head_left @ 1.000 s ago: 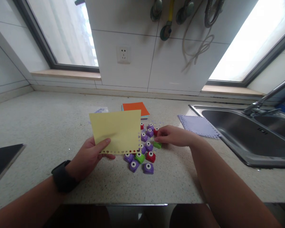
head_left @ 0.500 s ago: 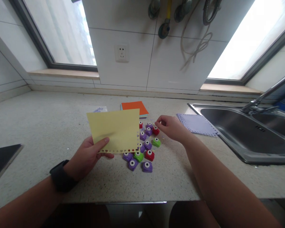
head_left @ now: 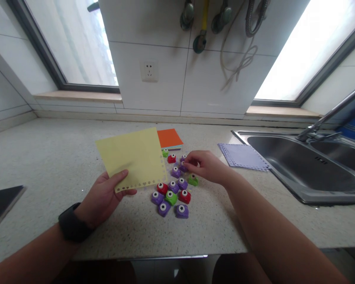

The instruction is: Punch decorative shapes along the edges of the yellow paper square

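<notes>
Both hands work above the counter (head_left: 130, 238) as I steer from afar: my left hand (head_left: 99, 201) grips the yellow sheet (head_left: 133, 157) near its lower left corner, thumb on top, keeping it raised and tilted, cut-out shapes running along its lower and right edges. My right hand (head_left: 208, 167) is curled, thumb and fingertips at a purple punch (head_left: 182, 167) in the scattered cluster; whether they have closed on it, I cannot tell. I judge the step in hand as sorting among the punches. The next move calls for a neat fingertip pinch that spares the green punch (head_left: 193, 180) near the hand. Beyond the cluster lies orange paper (head_left: 170, 137); to the right, lavender sheets (head_left: 244, 156) lie by the sink (head_left: 319, 198).
</notes>
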A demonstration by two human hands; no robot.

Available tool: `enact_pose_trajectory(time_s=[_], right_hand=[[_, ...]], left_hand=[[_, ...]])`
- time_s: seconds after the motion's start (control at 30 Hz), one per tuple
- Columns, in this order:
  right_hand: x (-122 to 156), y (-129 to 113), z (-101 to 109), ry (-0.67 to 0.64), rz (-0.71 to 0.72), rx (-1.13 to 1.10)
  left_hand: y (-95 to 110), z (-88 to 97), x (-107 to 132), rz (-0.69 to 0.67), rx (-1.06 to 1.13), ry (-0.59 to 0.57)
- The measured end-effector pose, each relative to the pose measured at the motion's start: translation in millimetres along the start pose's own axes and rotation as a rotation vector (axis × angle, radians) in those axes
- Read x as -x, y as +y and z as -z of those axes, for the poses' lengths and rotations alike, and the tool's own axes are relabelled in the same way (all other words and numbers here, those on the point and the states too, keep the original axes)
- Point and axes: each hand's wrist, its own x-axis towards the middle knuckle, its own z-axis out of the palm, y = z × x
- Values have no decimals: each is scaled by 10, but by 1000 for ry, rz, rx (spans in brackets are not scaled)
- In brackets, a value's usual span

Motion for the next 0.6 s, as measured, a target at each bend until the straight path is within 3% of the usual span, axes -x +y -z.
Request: enact_pose_trajectory(time_s=[0.13, 0.43, 0.6], right_hand=[[-7, -51, -32, -68, 119, 61], [-83, 156, -207, 199, 61, 141], [-125, 210, -281, 80, 3, 168]], left_hand=[[-30, -10, -22, -19, 63, 26], [45, 52, -159, -107, 294, 193], [104, 119, -231, -162, 316, 229]])
